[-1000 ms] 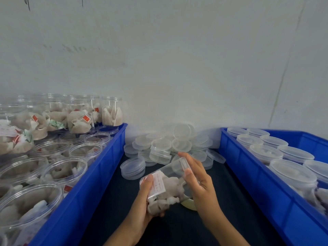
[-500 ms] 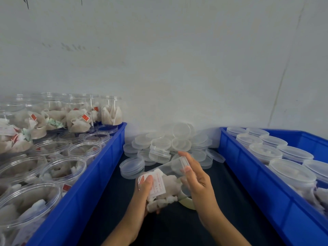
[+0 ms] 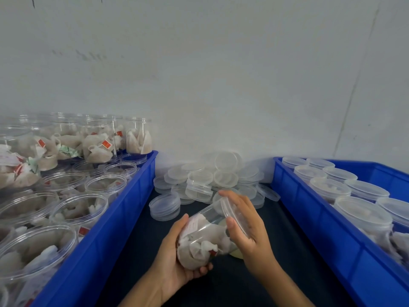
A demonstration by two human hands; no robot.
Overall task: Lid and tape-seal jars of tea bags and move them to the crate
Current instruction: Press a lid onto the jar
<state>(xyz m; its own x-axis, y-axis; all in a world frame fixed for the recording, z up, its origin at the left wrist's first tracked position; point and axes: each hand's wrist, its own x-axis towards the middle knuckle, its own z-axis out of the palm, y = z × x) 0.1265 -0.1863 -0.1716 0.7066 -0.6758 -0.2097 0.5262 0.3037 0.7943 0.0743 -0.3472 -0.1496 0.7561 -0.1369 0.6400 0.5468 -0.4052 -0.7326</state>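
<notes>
Tilted-further clear jar (image 3: 205, 235) in hands (image 3: 174, 260)

A jar (image 3: 205, 238) of tea bags is lying tilted between the two hands at the six o'clock middle of the table (image 3: 141, 251), its lidded mouth pointing toward one o'clock. The left hand (image 3: 177, 260) is sitting under its base at seven o'clock, the right hand (image 3: 245, 227) over its mouth end at five o'clock. A pile of loose lids (image 3: 212, 180) is lying behind the jar at twelve o'clock, against the wall (image 3: 199, 74). A crate (image 3: 115, 220) of open jars is standing at nine o'clock, a second crate (image 3: 314, 227) of lidded jars at three o'clock
</notes>
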